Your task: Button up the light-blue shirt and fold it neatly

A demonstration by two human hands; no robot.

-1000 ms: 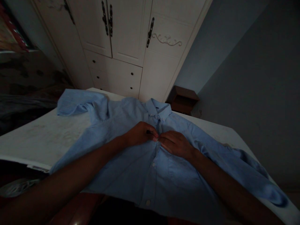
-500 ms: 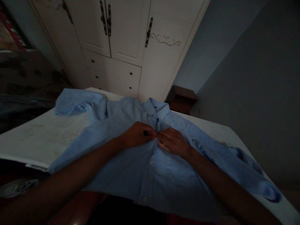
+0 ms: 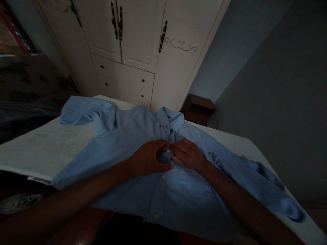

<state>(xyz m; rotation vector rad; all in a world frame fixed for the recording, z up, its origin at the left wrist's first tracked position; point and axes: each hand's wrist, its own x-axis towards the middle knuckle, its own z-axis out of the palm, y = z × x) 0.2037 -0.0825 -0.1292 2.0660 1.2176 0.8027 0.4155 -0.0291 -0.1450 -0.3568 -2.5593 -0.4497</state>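
A light blue button-up shirt [image 3: 138,136] lies front up, its collar at the far side and its sleeves spread to both sides. My left hand [image 3: 149,156] rests at the front placket, thumb and forefinger parted in a wide curve. Its forefinger tip meets the fingers of my right hand. Bent over the placket from the other side, my right hand [image 3: 187,153] pinches the cloth at mid-chest. The edge of the placket shows between the two hands. Lower down, a pale button [image 3: 156,216] sits near the hem.
The white table [image 3: 38,146] carries the shirt. Beyond it stand a cream wardrobe [image 3: 122,81] with dark handles and a small brown cabinet [image 3: 198,107]. Dark cloth [image 3: 25,112] lies at the left, and a pale coiled item [image 3: 20,203] is low at the left.
My left thumb has moved away from the forefinger and down toward me, opening the earlier pinch. My right hand stays at nearly the same spot on the placket.
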